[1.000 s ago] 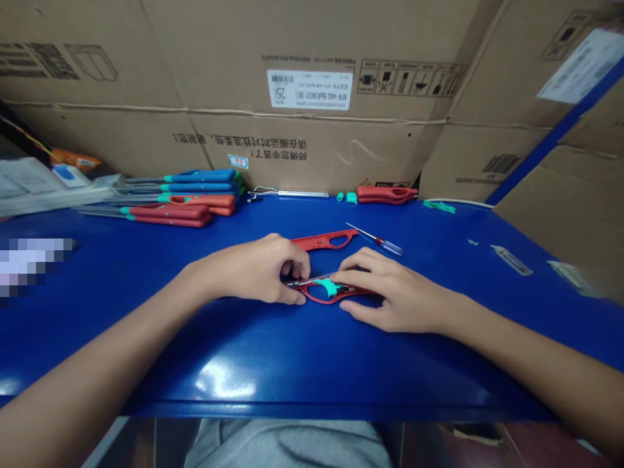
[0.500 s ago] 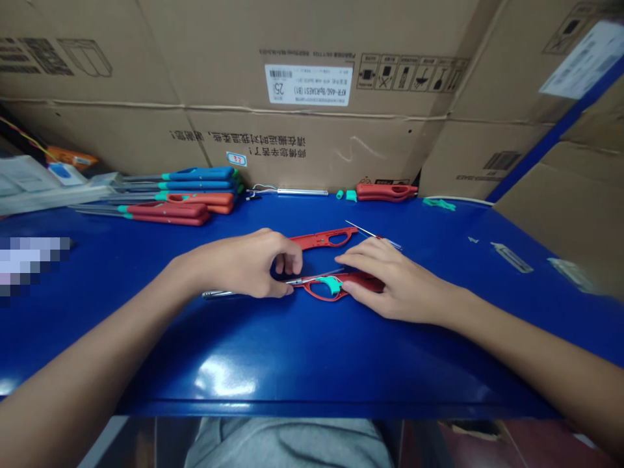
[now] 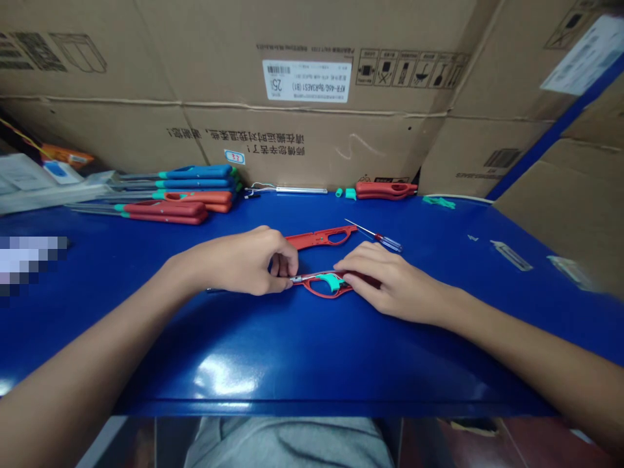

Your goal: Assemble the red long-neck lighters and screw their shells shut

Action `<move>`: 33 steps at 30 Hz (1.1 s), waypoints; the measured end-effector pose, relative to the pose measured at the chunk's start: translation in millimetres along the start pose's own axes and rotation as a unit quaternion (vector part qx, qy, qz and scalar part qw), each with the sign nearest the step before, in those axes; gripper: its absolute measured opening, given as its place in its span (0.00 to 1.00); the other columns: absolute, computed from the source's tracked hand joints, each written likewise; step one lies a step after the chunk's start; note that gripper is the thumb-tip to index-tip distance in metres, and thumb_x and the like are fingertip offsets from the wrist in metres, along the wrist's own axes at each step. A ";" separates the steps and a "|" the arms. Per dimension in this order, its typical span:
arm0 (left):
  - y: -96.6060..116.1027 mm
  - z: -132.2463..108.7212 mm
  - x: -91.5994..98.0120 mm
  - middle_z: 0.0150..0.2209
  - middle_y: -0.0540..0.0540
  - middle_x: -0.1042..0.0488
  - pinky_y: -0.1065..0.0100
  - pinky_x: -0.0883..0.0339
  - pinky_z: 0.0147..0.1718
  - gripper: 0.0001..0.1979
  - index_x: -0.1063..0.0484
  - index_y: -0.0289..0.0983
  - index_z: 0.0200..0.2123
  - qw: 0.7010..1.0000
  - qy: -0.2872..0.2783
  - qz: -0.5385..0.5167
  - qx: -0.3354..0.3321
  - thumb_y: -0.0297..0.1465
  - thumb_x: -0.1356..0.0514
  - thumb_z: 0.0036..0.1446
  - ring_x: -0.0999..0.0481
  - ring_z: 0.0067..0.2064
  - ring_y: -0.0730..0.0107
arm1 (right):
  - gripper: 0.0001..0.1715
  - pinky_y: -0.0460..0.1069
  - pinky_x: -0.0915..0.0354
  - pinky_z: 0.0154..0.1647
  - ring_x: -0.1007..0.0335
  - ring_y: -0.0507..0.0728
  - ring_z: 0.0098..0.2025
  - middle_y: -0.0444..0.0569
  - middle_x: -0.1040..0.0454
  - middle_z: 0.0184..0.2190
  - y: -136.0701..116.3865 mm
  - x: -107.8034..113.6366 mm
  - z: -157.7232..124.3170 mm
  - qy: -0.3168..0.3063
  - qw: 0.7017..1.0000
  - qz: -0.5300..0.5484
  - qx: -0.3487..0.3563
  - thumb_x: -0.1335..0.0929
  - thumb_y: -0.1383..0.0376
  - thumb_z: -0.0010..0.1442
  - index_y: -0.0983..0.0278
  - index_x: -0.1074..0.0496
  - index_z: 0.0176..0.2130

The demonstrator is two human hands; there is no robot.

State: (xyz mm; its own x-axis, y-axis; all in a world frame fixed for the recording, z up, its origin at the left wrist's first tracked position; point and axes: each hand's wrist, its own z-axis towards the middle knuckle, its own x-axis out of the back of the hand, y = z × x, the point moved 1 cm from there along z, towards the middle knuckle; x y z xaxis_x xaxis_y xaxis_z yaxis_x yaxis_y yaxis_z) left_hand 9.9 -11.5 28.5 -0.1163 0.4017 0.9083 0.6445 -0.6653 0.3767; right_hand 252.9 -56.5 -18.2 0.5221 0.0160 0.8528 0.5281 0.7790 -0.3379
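Grasping at right: the right hand (image 3: 390,279), thumb and fingers about the handle end of one red casing half (image 3: 327,297). Left hand (image 3: 253,260): thumb against the metal tube (image 3: 296,279), fingers curled over; cannot tell whether they close on it. Casing half: mid-table, between the hands, turquoise trigger (image 3: 333,281) seated; the hands cover handle end and much of the tube. Long axis: roughly left to right, tube leftward, handle rightward.

Just behind: second red half (image 3: 312,239), partly hidden by the left hand; clear-handled screwdriver (image 3: 389,243), tip leftward.

Far edge of blue table (image 3: 302,364): stacked lighters (image 3: 166,209), blue, orange and red, rods leftward; silver tube (image 3: 302,190) with wires; red body (image 3: 383,190).

Backdrop: cardboard (image 3: 219,65), printing inverted. Label (image 3: 307,81): "KFR-46G/BpR3AES1 (B1)", "25". Below, Chinese lines, including "谢谢您!".
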 end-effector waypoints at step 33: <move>-0.7 0.1 1.1 0.28 0.53 0.19 0.77 0.34 0.29 0.08 0.19 0.40 0.34 1.000 0.000 0.000 0.006 0.27 0.39 0.55 0.21 0.30 0.74 | 0.12 0.53 0.28 0.45 0.27 0.58 0.43 0.54 0.23 0.42 -0.5 -0.3 1.0 0.003 1.000 -0.001 -0.008 0.36 0.70 0.68 0.67 0.22 0.44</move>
State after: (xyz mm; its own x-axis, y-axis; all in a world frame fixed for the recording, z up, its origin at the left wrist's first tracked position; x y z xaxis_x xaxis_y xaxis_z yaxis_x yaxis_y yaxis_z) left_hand 9.4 -10.5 29.2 -0.1166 0.4024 0.9080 0.6536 -0.6572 0.3752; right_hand 251.9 -56.3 -17.9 0.5252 0.0110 0.8509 0.5394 0.7691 -0.3428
